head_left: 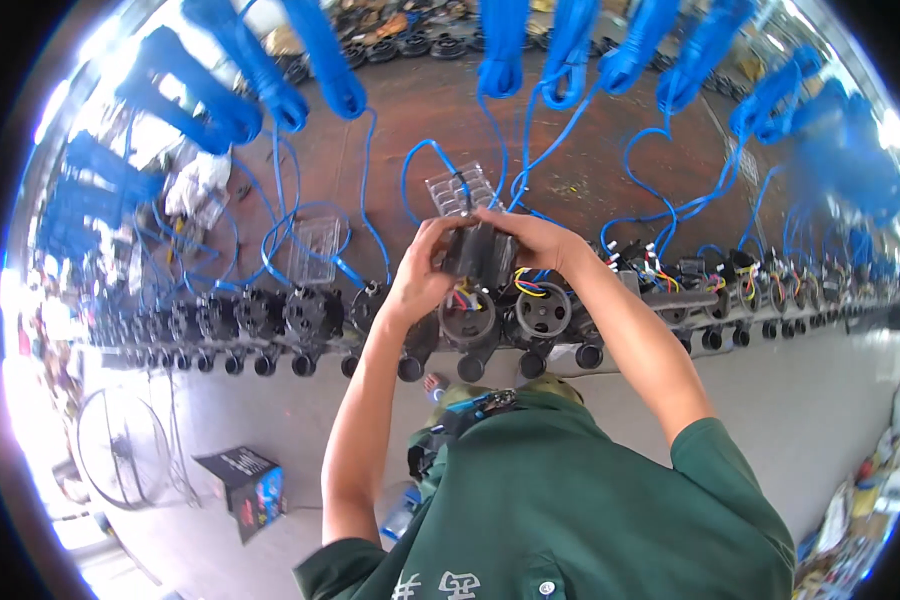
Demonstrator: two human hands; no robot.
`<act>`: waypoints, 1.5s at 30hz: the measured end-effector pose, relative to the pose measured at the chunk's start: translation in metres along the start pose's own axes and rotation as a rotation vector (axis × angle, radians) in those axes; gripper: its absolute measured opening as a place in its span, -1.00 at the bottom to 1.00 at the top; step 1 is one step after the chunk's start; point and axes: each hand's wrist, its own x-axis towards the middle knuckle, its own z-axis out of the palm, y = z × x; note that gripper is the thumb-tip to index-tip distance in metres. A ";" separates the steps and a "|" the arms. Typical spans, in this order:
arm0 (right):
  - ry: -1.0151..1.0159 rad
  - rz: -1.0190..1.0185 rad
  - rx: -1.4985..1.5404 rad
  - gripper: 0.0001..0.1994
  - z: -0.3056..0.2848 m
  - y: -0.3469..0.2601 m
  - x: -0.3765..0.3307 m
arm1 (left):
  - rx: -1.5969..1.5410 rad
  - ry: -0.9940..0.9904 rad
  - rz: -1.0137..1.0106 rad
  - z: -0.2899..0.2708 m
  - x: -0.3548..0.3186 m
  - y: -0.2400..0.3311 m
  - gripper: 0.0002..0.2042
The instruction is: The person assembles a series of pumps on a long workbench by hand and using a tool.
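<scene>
Both hands, left hand (422, 268) and right hand (533, 240), around black cover (478, 252)

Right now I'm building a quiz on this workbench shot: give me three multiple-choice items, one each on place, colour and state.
1. Where is the dark part that the hands hold?
A. above the row of pump units
B. on the floor
C. inside the box

2. What colour are the hanging cables?
A. red
B. blue
C. green

3. How do the left hand and right hand stand?
A. both on the part
B. both idle
C. one on the fan

A: it sits over the pump units on the bench.
B: the bundles overhead are blue.
A: fingers of both close on its sides.
</scene>
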 end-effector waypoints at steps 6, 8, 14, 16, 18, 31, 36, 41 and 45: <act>-0.098 -0.061 -0.206 -0.49 -0.008 -0.001 0.005 | -0.073 0.244 -0.112 0.004 -0.012 -0.041 -0.14; -0.076 -0.017 -0.211 -0.52 0.002 0.004 0.007 | 0.190 0.321 -0.067 0.008 -0.022 -0.064 -0.25; 0.082 -0.195 -0.126 -0.61 0.018 0.010 0.003 | 0.032 -0.132 -0.227 -0.001 -0.020 -0.049 -0.57; 0.113 -0.190 -0.255 -0.64 0.021 0.009 -0.001 | -0.067 -0.156 -0.301 0.000 -0.027 -0.045 -0.56; 0.148 -0.189 -0.298 -0.67 0.027 0.009 0.001 | 0.144 -0.218 -0.300 -0.003 -0.029 -0.041 -0.47; 0.536 -0.268 -0.837 -0.71 0.037 0.051 0.010 | 0.960 0.425 -0.145 0.058 -0.068 -0.082 -0.38; 0.679 -0.332 -0.733 -0.73 0.049 0.071 0.012 | 1.048 0.384 -0.274 0.080 -0.087 -0.073 0.10; 0.712 -0.353 -0.804 -0.75 0.057 0.077 0.011 | 1.088 0.312 -0.105 0.077 -0.118 -0.082 -0.04; 0.790 -0.440 -0.921 -0.76 0.078 0.089 0.013 | 0.645 0.270 0.091 0.047 -0.141 -0.097 -0.33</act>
